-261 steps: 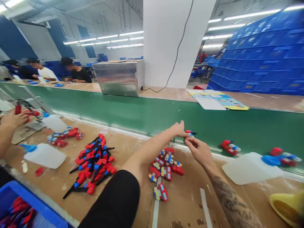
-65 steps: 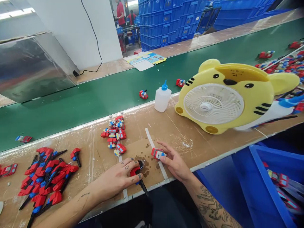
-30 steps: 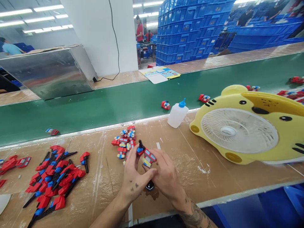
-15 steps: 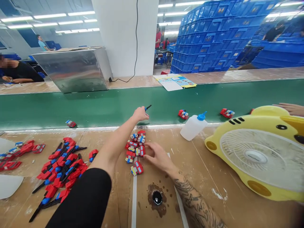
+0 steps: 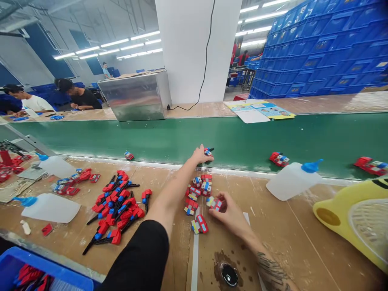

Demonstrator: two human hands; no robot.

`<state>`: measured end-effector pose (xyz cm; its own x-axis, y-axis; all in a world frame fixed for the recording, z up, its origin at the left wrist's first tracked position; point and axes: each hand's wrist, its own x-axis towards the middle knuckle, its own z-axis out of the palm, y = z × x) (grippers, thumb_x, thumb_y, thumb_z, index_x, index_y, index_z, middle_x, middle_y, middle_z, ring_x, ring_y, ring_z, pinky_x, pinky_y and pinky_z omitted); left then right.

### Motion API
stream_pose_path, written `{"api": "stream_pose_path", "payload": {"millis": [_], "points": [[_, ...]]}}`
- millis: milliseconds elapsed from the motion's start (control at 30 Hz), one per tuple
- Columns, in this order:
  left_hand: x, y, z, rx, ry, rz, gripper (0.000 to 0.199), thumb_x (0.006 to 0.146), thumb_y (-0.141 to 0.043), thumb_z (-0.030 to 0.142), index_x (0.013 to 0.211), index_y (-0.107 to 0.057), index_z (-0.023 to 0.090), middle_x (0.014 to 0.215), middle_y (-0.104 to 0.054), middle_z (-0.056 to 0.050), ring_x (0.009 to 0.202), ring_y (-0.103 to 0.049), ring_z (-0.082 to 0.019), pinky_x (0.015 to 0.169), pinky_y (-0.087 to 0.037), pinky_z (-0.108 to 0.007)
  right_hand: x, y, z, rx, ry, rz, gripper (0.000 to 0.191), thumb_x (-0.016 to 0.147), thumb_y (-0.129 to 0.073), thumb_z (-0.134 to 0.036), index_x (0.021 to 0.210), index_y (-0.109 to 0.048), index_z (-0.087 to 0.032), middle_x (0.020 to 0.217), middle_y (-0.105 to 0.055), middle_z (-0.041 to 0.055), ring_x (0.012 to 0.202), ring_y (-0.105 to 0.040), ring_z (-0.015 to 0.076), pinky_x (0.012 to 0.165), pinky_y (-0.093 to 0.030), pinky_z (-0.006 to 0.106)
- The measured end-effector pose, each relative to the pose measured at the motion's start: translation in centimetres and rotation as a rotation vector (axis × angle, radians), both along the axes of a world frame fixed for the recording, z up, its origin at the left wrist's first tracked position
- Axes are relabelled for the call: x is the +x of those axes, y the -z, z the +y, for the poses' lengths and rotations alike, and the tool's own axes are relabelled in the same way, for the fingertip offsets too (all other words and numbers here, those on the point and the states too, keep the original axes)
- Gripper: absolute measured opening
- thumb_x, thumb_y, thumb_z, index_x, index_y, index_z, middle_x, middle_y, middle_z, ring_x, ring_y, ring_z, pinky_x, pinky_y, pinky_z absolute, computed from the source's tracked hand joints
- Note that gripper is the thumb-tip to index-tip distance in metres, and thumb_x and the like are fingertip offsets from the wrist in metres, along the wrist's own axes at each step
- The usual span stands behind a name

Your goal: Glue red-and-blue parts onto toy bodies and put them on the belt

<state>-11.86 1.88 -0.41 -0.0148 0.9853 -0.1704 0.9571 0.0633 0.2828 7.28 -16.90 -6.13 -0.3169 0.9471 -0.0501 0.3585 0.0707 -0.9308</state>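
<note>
My left hand (image 5: 202, 155) reaches over the near edge of the green conveyor belt (image 5: 169, 135), fingers closed round a small red, white and blue toy piece (image 5: 208, 152) with a black rod sticking out. Part of that piece is hidden by the fingers. My right hand (image 5: 230, 213) grips a red toy piece (image 5: 216, 204) with light blue panels and a yellow-white end, between thumb and fingers just above the table. Beside it lies a cluster of similar red toy pieces (image 5: 194, 192), with one more piece (image 5: 200, 224) nearer me.
Left of my arm is a heap of red-and-blue pieces with black rods (image 5: 119, 202). White squeeze bottles (image 5: 292, 182) stand or lie on both sides. A round pot of dark liquid (image 5: 229, 275) sits in front; a yellow fan (image 5: 348, 214) is at right, a blue bin (image 5: 72, 279) lower left.
My right hand has picked a red piece from the cluster's edge and drawn it slightly away. My left hand has stayed over the belt's edge. The view has swung left.
</note>
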Motion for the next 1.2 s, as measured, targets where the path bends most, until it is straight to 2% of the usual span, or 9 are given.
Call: {"api": "stream_pose_path", "payload": {"millis": [100,200,333,433,600,767,933,1033,1200], "points": [[-5.3,-1.9,-4.7,-0.025,0.056,0.069,0.044,0.094,-0.060,0.041,0.131,-0.055,0.019,0.136,-0.055,-0.011,0.118,-0.057,-0.027,0.099,-0.048,-0.050,3.0,0.4,-1.3,-0.234,0.077,0.325,0.066,0.067,-0.083,-0.037,0.126,-0.055,-0.024,0.079,-0.059,-0.0035,0.058,-0.049,0.0126,0.052,-0.036,0.024],[-12.1,-3.3,-11.5,-0.120,-0.006,0.195,0.033,0.095,-0.059,0.042,0.115,-0.063,0.016,0.118,-0.065,-0.009,0.105,-0.063,-0.022,0.093,-0.052,-0.045,5.9,0.6,-3.3,-0.409,0.133,0.627,0.055,0.071,-0.084,-0.040,0.118,-0.062,-0.024,0.064,-0.046,-0.0069,0.049,-0.033,0.0075,0.044,-0.024,0.020],[-17.5,-2.7,-19.4,-0.241,-0.059,0.296,0.031,0.091,-0.061,0.043,0.091,-0.068,0.014,0.088,-0.071,-0.006,0.078,-0.067,-0.018,0.075,-0.055,-0.035,6.7,-0.2,-6.2,-0.522,0.218,0.947,0.043,0.071,-0.084,-0.043,0.105,-0.070,-0.021,0.078,-0.058,0.0003,0.062,-0.047,0.0099,0.051,-0.038,0.021],[-17.5,-1.7,-21.8,-0.182,-0.007,0.316,0.029,0.087,-0.058,0.039,0.083,-0.071,0.013,0.084,-0.074,-0.012,0.081,-0.070,-0.026,0.074,-0.054,-0.034,6.1,-1.1,-7.9,-0.622,0.172,1.115,0.042,0.074,-0.078,-0.050,0.102,-0.073,-0.019,0.090,-0.065,0.0055,0.068,-0.053,0.0128,0.053,-0.041,0.023],[-14.4,-0.2,-26.3,0.125,0.265,0.245,0.043,0.092,-0.047,0.038,0.125,-0.061,0.015,0.115,-0.070,-0.014,0.095,-0.071,-0.025,0.082,-0.054,-0.032,7.0,-2.1,-10.2,-0.520,0.080,1.174,0.046,0.074,-0.080,-0.037,0.116,-0.070,-0.023,0.098,-0.069,0.0049,0.080,-0.061,0.0149,0.070,-0.047,0.027],[-12.0,4.9,-34.7,0.577,0.666,0.297,0.031,0.093,-0.046,0.022,0.116,-0.067,0.026,0.120,-0.067,-0.010,0.108,-0.066,-0.025,0.085,-0.057,-0.030,8.7,-2.3,-11.7,-0.324,-0.090,1.099,0.074,0.061,-0.090,-0.026,0.130,-0.063,-0.025,0.106,-0.069,0.0041,0.096,-0.063,0.0171,0.086,-0.046,0.028],[-12.7,8.2,-37.4,0.673,0.560,0.277,0.033,0.097,-0.044,0.023,0.123,-0.063,0.025,0.113,-0.069,-0.010,0.099,-0.069,-0.020,0.081,-0.058,-0.026,9.0,-1.8,-11.4,-0.295,-0.225,0.988,0.077,0.061,-0.091,-0.022,0.131,-0.061,-0.029,0.117,-0.067,0.0053,0.107,-0.062,0.0193,0.092,-0.046,0.031],[-13.2,8.1,-37.4,0.592,0.445,0.346,0.045,0.097,-0.039,0.017,0.140,-0.051,0.021,0.125,-0.064,-0.013,0.102,-0.070,-0.021,0.079,-0.058,-0.026,9.2,-1.3,-11.1,-0.293,-0.249,0.928,0.072,0.062,-0.090,-0.023,0.129,-0.063,-0.028,0.113,-0.069,0.0058,0.104,-0.064,0.0196,0.090,-0.047,0.032],[-12.4,7.6,-39.6,0.578,0.459,0.342,0.048,0.095,-0.047,0.028,0.143,-0.047,0.018,0.128,-0.064,-0.018,0.116,-0.064,-0.031,0.094,-0.056,-0.043,9.7,-0.4,-11.5,-0.296,-0.162,0.875,0.067,0.066,-0.087,-0.029,0.127,-0.061,-0.023,0.108,-0.071,0.0090,0.097,-0.067,0.0220,0.092,-0.049,0.038]]}}
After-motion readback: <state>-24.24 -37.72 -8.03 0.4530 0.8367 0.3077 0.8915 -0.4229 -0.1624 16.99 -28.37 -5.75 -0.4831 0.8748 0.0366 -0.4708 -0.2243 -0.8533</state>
